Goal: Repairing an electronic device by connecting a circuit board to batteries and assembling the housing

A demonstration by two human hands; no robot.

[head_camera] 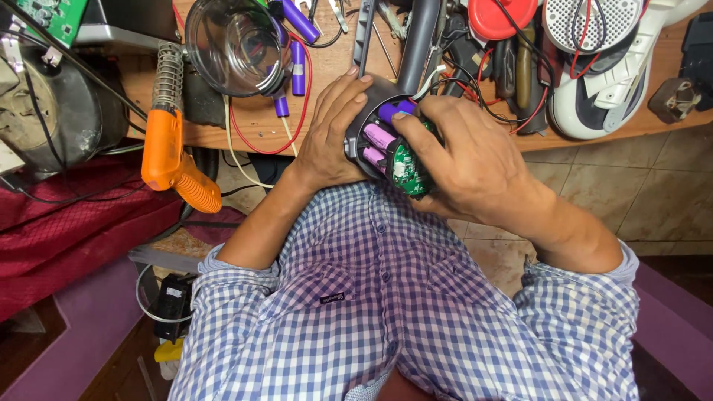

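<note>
- Nearest the camera: blue-and-white checked shirt (394, 297), filling the lower frame from 5 to 7 o'clock, sleeves rolled to the forearms.
- Left hand (330, 134), just left of centre: fingers curled around the left side of the grey plastic battery housing (386, 93), fingertips over its upper rim. Closed on it, gripping.
- Right hand (464, 160), just right of centre: wrapped over the housing's right side, thumb and forefinger pressing on the green round circuit board (407, 169) at the housing's open end. Closed in a firm hold.
- Battery housing sits at frame centre, held against the edge of the brown wooden workbench (252, 119), open end towards the person. Inside it, purple cylindrical battery cells (379, 136) lie side by side, touching the circuit board.
- A grey tube (420, 37) runs up from the housing towards 12 o'clock.
- At 9 o'clock: orange-handled soldering gun (171, 148) with a coiled metal stand, overhanging the bench edge.
- At 11 o'clock: clear plastic round bin (234, 44); loose purple cells (297, 59) just beside it, looped by a red wire (301, 111).
- At 1 to 2 o'clock: white plastic shell (616, 82) and a red round cap (501, 15), among tangled wires.
- At 8 o'clock: dark red cloth (67, 223), below bench level.
</note>
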